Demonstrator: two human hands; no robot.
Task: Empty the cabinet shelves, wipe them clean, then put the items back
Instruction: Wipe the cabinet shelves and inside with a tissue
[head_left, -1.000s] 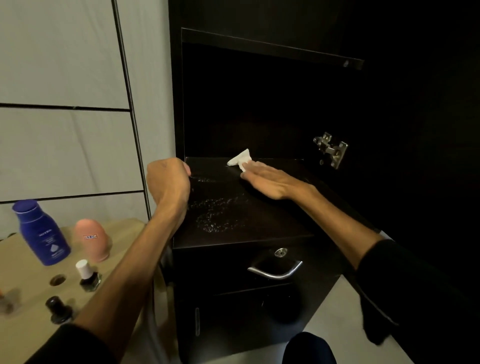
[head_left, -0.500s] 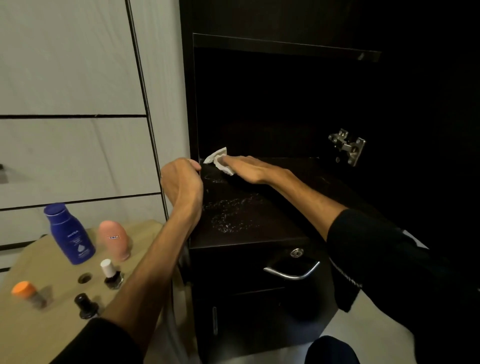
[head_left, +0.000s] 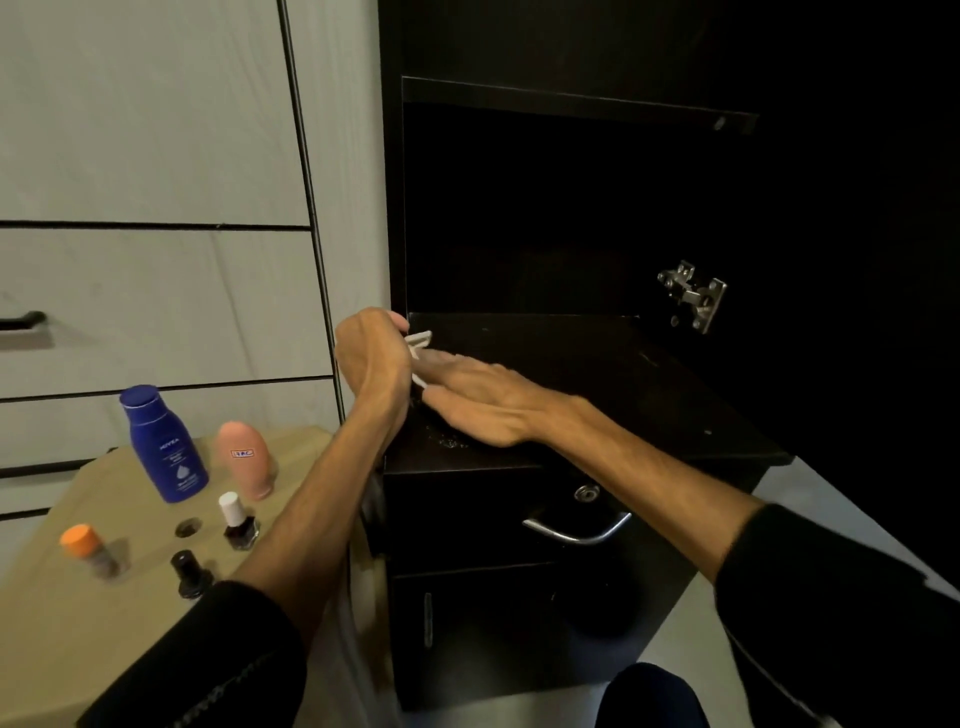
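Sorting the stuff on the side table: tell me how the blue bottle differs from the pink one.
The blue bottle is taller, with a flat cap and white print; the pink bottle is shorter, rounded on top, with only a small label. The blue bottle stands left of the pink bottle. Both stand upright on the table, close together.

A person wears a black long-sleeved top, seen from a head-mounted camera. Both sleeves are pushed back from the wrists, leaving the forearms bare: the left sleeve (head_left: 208, 660) ends below the elbow, its fabric showing a faint line of pale stitching or a zip near the cuff; the right sleeve (head_left: 831, 613) hangs looser and wider, with a thin light seam along its edge. The left hand (head_left: 371, 353) and right hand (head_left: 478, 400) carry no rings, watch or gloves. A dark-clad knee (head_left: 654, 696) shows at the bottom edge.
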